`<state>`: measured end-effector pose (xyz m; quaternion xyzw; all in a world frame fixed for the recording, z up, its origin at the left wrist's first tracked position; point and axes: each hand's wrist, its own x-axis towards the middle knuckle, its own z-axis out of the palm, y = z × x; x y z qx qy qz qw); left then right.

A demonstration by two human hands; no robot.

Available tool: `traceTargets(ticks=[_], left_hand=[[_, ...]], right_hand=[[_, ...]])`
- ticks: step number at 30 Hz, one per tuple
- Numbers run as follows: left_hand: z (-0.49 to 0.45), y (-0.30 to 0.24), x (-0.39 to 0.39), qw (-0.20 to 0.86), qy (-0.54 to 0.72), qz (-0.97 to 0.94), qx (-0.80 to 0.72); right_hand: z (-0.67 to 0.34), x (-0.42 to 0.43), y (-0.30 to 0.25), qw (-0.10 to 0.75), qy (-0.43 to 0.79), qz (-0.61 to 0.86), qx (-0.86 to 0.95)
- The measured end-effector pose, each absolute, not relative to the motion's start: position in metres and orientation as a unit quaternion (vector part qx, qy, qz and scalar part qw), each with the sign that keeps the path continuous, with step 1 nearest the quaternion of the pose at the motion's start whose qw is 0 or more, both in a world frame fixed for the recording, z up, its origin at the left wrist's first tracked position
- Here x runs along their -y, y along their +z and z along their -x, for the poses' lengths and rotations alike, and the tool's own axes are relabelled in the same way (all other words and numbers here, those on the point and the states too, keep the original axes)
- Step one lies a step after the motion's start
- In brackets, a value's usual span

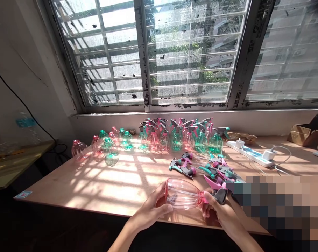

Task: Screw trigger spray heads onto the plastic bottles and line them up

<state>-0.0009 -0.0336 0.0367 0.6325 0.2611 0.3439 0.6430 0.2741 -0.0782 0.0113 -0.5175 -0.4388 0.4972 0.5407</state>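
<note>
A clear pink spray bottle (183,193) lies sideways above the front edge of the table. My left hand (155,205) is wrapped round its base end, thumb along the near side. At the neck, my right hand (213,205) grips a spray head with a dark grey nozzle (220,196). The head sits against the bottle's mouth; whether it is screwed on, I cannot tell. Its thin tube shows inside the bottle. Just beyond my hands lie loose spray heads (183,166) in grey, pink and teal, with another heap (216,169) nearer my right hand.
Bottles with spray heads fitted (177,138) stand in rows below the window. Open pink and green bottles (111,148) stand at the left. A white power strip (250,154) with chargers and a cardboard box (304,134) are at the right. A pixelated patch hides the right front.
</note>
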Motion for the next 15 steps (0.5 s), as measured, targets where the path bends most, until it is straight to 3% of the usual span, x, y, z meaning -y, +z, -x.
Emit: traceTargets(ticks=[10,15], left_hand=[[-0.0014,0.0422,0.0342,0.667,0.342,-0.616,-0.243],[-0.0029,0.0418,0.0342,0.648,0.358,-0.627,-0.241]], right_hand=[[-0.2754,0.0775,0.0172,0.575,0.543,0.468,0.395],[-0.2758,0.0782,0.0150,0.546,0.511,0.491,0.448]])
